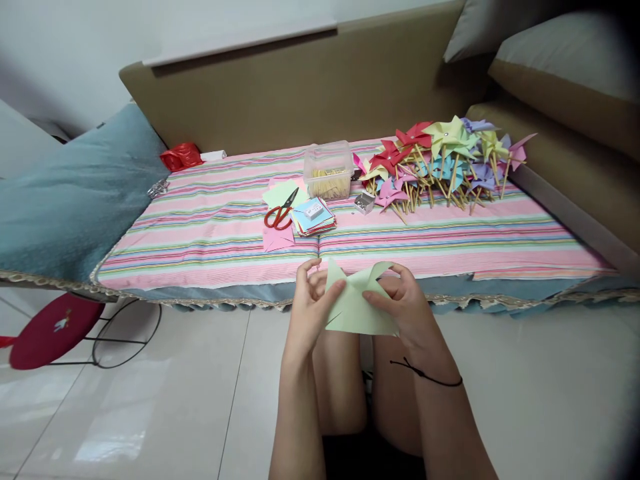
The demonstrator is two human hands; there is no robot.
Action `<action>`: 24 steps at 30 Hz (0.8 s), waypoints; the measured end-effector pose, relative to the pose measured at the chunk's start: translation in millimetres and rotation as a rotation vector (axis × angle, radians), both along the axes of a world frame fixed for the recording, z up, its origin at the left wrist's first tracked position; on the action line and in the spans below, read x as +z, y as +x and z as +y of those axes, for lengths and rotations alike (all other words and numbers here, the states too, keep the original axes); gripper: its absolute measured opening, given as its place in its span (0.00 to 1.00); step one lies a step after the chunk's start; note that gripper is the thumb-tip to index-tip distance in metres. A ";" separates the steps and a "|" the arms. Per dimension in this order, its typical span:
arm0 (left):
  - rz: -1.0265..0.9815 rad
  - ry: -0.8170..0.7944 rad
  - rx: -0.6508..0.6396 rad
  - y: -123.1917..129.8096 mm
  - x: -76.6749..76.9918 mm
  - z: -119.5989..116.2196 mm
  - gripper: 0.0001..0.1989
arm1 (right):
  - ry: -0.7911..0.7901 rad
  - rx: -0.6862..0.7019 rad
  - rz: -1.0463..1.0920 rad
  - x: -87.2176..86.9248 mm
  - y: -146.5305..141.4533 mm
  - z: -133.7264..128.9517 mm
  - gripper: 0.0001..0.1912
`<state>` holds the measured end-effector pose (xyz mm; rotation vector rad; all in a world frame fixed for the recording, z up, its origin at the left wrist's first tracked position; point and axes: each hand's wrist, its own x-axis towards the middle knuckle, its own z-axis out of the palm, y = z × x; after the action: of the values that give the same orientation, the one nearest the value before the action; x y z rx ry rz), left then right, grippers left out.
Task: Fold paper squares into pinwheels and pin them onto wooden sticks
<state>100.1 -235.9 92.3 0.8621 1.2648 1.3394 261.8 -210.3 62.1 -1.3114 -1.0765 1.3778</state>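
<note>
Between my two hands is a pale green paper sheet (pixel 361 312), cut in from its corners, above my knees. My left hand (pixel 311 300) grips its left side, thumb on the front and fingers behind. My right hand (pixel 404 300) pinches the right side, where one corner curls up and over. Beyond the hands, red-handled scissors (pixel 281 215) lie on loose green paper (pixel 286 195). Beside them a stack of coloured paper squares (pixel 316 223) carries a small white box (pixel 314 211). A pink paper square (pixel 278 238) with cut lines lies nearer me.
A clear plastic tub (pixel 329 170) holds thin sticks. Many finished paper pinwheels (pixel 440 160) are heaped at the right, near a small open box of metal pieces (pixel 365 203). A red plastic bag (pixel 181 157) lies at the far left. A dark red stool (pixel 57 330) stands on the floor.
</note>
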 end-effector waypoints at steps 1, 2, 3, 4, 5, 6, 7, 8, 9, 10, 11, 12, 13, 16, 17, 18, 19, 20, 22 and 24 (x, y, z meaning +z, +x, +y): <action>0.007 0.057 -0.011 -4.2 -0.3 -0.5 0.23 | -0.052 -0.023 0.081 -1.8 1.7 2.0 0.39; 0.040 0.115 -0.036 -9.0 -0.8 -1.2 0.20 | -0.100 -0.041 0.167 -3.0 3.5 4.0 0.39; 0.086 0.166 -0.078 -14.1 -1.3 -2.1 0.17 | -0.135 -0.053 0.243 -3.6 5.5 5.7 0.38; 0.131 0.207 -0.130 -19.1 -2.0 -3.2 0.14 | -0.152 -0.055 0.293 -3.8 7.2 7.1 0.36; 0.164 0.235 -0.184 -23.6 -2.5 -4.3 0.13 | -0.158 -0.051 0.320 -3.7 8.8 8.0 0.35; 0.189 0.250 -0.238 -27.5 -3.0 -5.6 0.11 | -0.159 -0.050 0.332 -3.5 10.0 8.5 0.34; 0.208 0.252 -0.287 -30.5 -3.3 -6.8 0.10 | -0.157 -0.056 0.334 -3.5 10.9 8.6 0.34; 0.225 0.245 -0.327 -32.8 -3.4 -7.8 0.10 | -0.158 -0.055 0.333 -3.9 11.6 8.5 0.35; 0.244 0.236 -0.358 -34.2 -3.5 -8.7 0.09 | -0.156 -0.053 0.328 -4.6 12.1 8.3 0.36; 0.261 0.225 -0.379 -35.1 -3.5 -9.3 0.09 | -0.152 -0.050 0.318 -5.7 12.6 8.1 0.37; 0.273 0.216 -0.392 -35.6 -3.6 -9.5 0.08 | -0.150 -0.045 0.302 -6.9 13.2 7.8 0.38; 0.276 0.207 -0.396 -35.7 -3.7 -9.4 0.07 | -0.151 -0.034 0.280 -8.2 13.8 7.7 0.39; 0.276 0.199 -0.395 -35.6 -3.8 -9.0 0.06 | -0.152 -0.019 0.256 -9.2 14.4 7.5 0.40; 0.278 0.186 -0.356 -33.3 -3.9 -6.7 0.04 | -0.142 0.030 0.200 -9.1 15.1 6.3 0.42; 0.279 0.183 -0.335 -31.7 -3.6 -5.8 0.04 | -0.134 0.042 0.194 -7.8 14.6 5.6 0.42; 0.275 0.179 -0.314 -29.7 -3.1 -5.0 0.04 | -0.125 0.050 0.195 -6.1 13.7 4.7 0.41; 0.269 0.173 -0.296 -27.2 -2.3 -4.2 0.04 | -0.120 0.058 0.201 -3.9 12.5 3.8 0.41; 0.267 0.167 -0.279 -24.3 -1.5 -3.5 0.05 | -0.116 0.065 0.208 -1.7 11.0 2.9 0.41; 0.283 0.161 -0.249 -18.0 0.0 -2.3 0.05 | -0.103 0.069 0.214 2.3 7.5 1.3 0.40; 0.305 0.158 -0.213 -12.0 0.2 -1.3 0.06 | -0.080 0.054 0.191 4.7 4.3 0.2 0.40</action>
<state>88.1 -237.2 92.5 1.3140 1.2660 1.1778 266.1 -210.1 66.8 -1.1866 -0.9418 1.5668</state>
